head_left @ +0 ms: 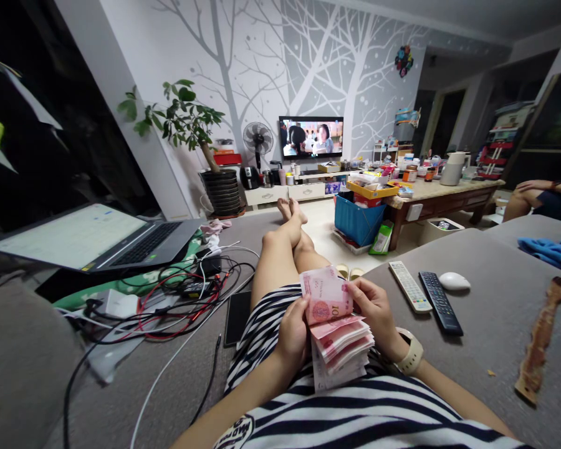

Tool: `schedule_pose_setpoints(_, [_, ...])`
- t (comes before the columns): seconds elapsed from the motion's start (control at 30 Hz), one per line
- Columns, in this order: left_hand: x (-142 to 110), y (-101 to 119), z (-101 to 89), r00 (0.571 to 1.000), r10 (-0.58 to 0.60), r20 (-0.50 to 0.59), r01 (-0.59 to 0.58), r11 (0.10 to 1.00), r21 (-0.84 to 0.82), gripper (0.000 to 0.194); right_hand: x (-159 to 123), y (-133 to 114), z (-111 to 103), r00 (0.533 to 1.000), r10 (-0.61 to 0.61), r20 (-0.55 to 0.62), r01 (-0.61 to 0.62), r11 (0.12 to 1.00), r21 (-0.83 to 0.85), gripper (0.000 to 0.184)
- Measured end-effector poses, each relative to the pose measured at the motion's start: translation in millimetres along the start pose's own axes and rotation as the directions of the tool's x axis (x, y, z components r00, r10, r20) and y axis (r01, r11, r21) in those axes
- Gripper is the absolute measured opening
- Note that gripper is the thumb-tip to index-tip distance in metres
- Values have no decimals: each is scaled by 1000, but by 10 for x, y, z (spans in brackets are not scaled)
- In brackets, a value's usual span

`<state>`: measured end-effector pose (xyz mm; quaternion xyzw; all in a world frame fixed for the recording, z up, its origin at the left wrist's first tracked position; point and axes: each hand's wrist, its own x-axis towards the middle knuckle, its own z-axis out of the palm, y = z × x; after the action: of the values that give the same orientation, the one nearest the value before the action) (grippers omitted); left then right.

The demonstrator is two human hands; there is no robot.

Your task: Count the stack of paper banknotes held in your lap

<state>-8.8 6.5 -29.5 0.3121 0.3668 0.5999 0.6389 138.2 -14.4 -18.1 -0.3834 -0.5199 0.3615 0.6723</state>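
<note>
A stack of red banknotes [341,343] is held over my lap, folded so that several note ends fan toward me. My left hand [293,327] grips the stack at its left side, thumb on top. At the upper right edge, my right hand [371,308] pinches the raised top banknote [326,293] between thumb and fingers. That note stands tilted up and shows part of a "100" print. The fingers behind the notes are hidden. A pale watch [411,352] is on my right wrist.
On the sofa's left lie an open laptop [154,240], tangled cables [196,293] and a black tablet-like slab [237,318]. To the right are a white remote [409,287], a black remote [440,302], a white mouse [454,281] and a brown strip [540,349]. Another person's leg [523,202] shows far right.
</note>
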Motion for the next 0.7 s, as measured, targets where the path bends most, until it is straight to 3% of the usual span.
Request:
schedule_pose_setpoints(0.2, [21, -36, -47, 998, 3, 66, -2, 1000, -23, 30, -1, -5, 5, 1000, 5, -4, -5, 1000, 11, 40])
schedule_pose_setpoints(0.7, [14, -39, -66, 997, 7, 76, -6, 1000, -4, 32, -21, 9, -2, 1000, -2, 9, 1, 999, 35, 39])
